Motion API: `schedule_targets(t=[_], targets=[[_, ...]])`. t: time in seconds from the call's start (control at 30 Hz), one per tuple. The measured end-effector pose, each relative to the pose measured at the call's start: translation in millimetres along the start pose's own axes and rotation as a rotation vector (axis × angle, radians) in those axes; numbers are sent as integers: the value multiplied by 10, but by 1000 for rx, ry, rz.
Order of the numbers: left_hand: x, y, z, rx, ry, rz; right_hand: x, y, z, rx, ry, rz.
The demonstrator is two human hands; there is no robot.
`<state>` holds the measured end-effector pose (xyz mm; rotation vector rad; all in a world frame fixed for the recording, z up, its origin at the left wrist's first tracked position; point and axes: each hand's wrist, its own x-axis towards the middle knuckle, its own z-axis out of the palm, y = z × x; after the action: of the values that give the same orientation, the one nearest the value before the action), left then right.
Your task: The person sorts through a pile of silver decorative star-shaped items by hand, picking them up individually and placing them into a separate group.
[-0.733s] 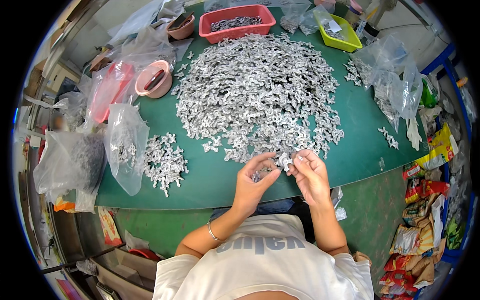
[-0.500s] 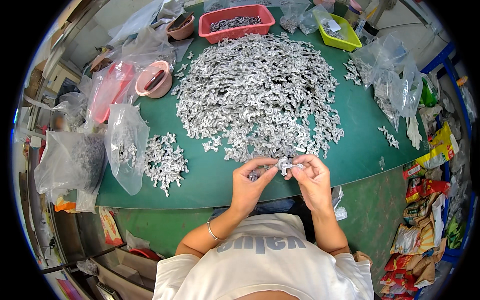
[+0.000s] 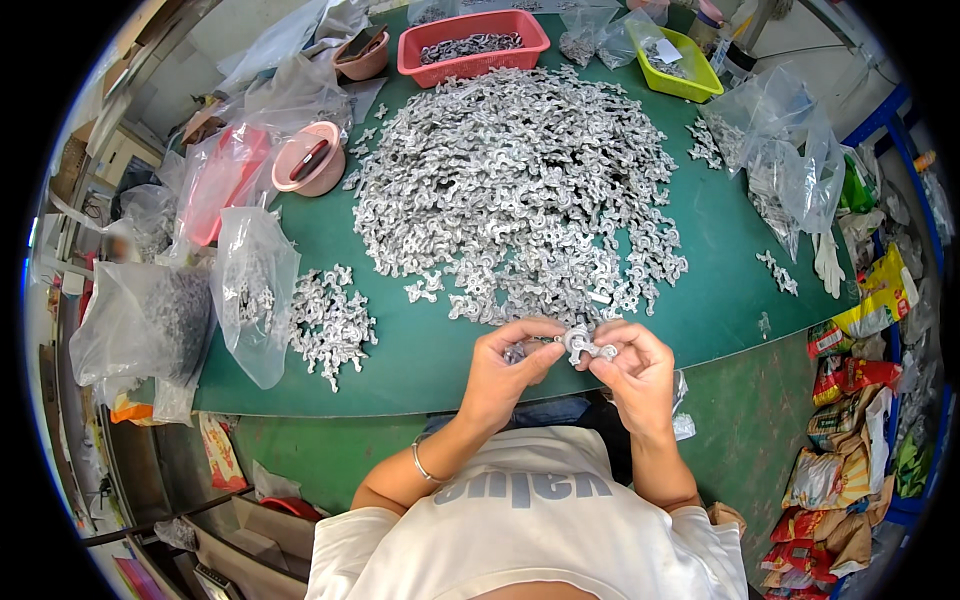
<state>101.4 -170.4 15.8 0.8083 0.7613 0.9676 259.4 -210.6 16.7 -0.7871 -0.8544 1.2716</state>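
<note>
Between my two hands, just over the near edge of the table, is a small silver-grey metal casting (image 3: 579,343) with rounded lobes. My left hand (image 3: 508,372) pinches its left side between thumb and fingertips. A second grey metal piece (image 3: 513,353) shows partly, tucked inside the curled fingers of that hand. My right hand (image 3: 638,378) grips the casting's right end with thumb and forefinger. Just beyond the hands spreads a large heap of similar castings (image 3: 510,190). A smaller pile of them (image 3: 332,325) lies to the left.
A red basket (image 3: 474,72) and a yellow-green basket (image 3: 690,88) hold parts at the back. A pink bowl (image 3: 322,180) sits left of the heap. Clear bags (image 3: 255,335) of parts crowd the left, and another bag (image 3: 795,170) lies right, by a white glove (image 3: 827,265).
The casting has turned between my fingers and shifted slightly right and nearer to me. Both hands have moved a little with it. The heap looks the same.
</note>
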Motion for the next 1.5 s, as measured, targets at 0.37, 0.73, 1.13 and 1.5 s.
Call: schedule_targets(t=[0.37,0.73,1.13,1.5], targets=[[-58,289,-1072,417,503,142,313,211,-433,-695,183,-14],[-224,281,-1742,1363,880,540,674,648,-89,-1575,12,-291],[72,177,-575,881,346,348,470,357,-196,-616,155,105],[-29,264,-172,797,55,537,234,-46,76,-305,76,196]])
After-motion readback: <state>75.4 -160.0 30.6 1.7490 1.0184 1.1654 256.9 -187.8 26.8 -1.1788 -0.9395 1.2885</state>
